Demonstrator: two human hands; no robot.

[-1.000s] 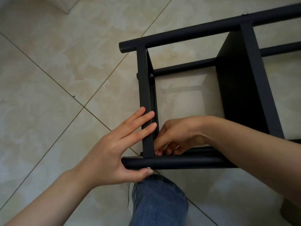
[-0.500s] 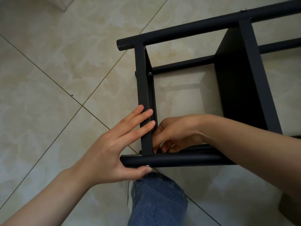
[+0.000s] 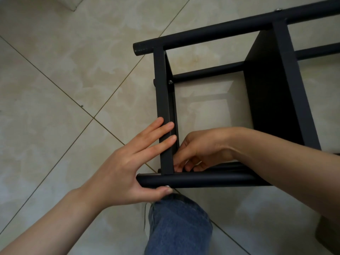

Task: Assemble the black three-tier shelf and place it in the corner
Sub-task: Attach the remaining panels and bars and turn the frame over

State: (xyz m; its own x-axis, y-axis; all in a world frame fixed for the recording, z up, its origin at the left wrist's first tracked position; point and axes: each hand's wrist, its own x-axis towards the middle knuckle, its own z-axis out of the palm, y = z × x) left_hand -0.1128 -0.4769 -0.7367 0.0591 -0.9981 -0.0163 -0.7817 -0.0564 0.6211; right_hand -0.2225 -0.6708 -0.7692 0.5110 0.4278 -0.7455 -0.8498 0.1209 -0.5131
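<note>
- Shelf [image 3: 266,89] is laid on its side, from centre toward 2 o'clock.
- Left hand [image 3: 125,168]: fingers are pressed flat on the end panel [image 3: 163,107], thumb set against a screw head [image 3: 167,186].
- Right hand [image 3: 198,146]: fingers are curled at the inner joint; anything pinched cannot be told.
- Judged: the screw should be pinned while tightened from inside.
- Floor [image 3: 73,70]: glossy beige tile, diagonal grout; a denim knee [image 3: 176,227] is seen at 6 o'clock.

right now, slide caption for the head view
Left hand braces the black shelf frame on the tiled floor while the right hand works inside its near corner.
</note>
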